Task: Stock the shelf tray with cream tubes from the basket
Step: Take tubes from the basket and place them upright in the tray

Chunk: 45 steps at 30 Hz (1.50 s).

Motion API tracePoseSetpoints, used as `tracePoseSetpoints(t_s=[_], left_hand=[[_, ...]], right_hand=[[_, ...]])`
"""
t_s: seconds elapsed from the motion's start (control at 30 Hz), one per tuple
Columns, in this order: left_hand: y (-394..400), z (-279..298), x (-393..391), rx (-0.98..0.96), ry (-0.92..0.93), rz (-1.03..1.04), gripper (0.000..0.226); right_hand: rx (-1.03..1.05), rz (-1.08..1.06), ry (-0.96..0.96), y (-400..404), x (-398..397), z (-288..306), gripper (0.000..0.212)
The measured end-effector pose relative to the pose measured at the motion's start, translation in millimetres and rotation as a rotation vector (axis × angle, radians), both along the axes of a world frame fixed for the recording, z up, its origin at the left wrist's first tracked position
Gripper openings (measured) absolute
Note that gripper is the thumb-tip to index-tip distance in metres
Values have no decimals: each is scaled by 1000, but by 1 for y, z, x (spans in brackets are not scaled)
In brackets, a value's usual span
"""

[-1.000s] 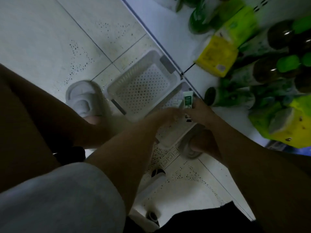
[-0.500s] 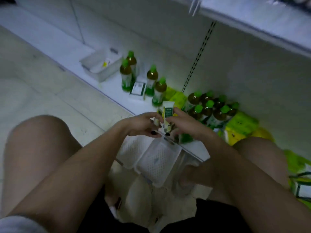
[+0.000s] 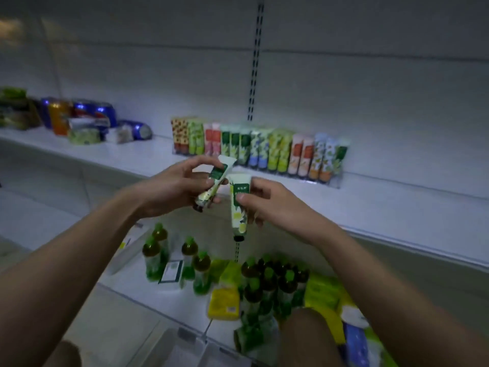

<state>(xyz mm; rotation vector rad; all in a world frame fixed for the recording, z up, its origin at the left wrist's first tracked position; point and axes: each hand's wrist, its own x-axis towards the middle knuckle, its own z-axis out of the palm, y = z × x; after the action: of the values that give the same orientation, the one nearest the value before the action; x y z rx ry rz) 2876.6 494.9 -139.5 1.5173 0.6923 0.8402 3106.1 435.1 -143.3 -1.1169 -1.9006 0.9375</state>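
My left hand [image 3: 174, 188] grips a white-and-green cream tube [image 3: 215, 181], tilted with its black cap down and to the left. My right hand [image 3: 267, 202] pinches a second green-labelled cream tube [image 3: 239, 207], upright with its black cap hanging down. Both hands are raised side by side in front of the white shelf [image 3: 370, 205]. Just behind them, a clear shelf tray [image 3: 334, 178] holds a row of several colourful cream tubes [image 3: 259, 148] standing on their caps. The white perforated basket [image 3: 185, 345] shows partly at the bottom edge.
Cans and packets [image 3: 79, 120] lie at the shelf's left end. On the lower shelf stand several green-capped bottles [image 3: 195, 263], yellow packs [image 3: 225, 303] and a small box [image 3: 172, 271]. My knee [image 3: 304, 337] rises at the bottom right. A slotted upright [image 3: 255, 56] runs up the back wall.
The view has swung up from the basket on the floor to the shelf. Both hands have risen with the tubes, and the two tubes are now held apart, one in each hand.
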Motion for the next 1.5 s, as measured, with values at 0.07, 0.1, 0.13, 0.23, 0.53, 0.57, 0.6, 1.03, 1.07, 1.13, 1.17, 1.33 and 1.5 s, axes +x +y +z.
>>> tracePoseSetpoints(t_s=[0.07,0.1,0.13,0.23,0.53,0.57,0.6,1.03,1.07,1.13,1.17,1.33,1.5], left_hand=[[8,29,20,36,7,-13,57],[11,42,31,44,5,-23,65],[14,53,43,50,7,-33,68],[26,78,77,74,50,-24,60],[67,113,162,305,192,25,37],[71,115,171,318,189,25,34],[75,117,179,331,187,23,33],[103,111,242,391,76,-1,19],[104,109,245,401,77,14,19],[105,107,251,428,86,44,19],[105,108,254,449,100,61,19],[101,113,267,660,259,161,24],[94,109,287,852,474,223,22]], right_hand=[[34,-53,1,2,23,28,21],[50,-84,-3,2,36,40,24],[60,-111,0,4,49,50,26],[65,-202,10,13,92,73,24],[343,-723,-149,68,199,95,15],[373,-759,-173,76,205,94,15],[400,-783,-197,84,210,94,15],[434,-736,-479,147,212,56,13],[413,-737,-483,148,211,52,14],[385,-744,-464,150,212,50,17],[375,-761,-438,150,214,49,21],[230,-893,-477,124,240,13,39],[-35,-743,-784,92,252,-38,54]])
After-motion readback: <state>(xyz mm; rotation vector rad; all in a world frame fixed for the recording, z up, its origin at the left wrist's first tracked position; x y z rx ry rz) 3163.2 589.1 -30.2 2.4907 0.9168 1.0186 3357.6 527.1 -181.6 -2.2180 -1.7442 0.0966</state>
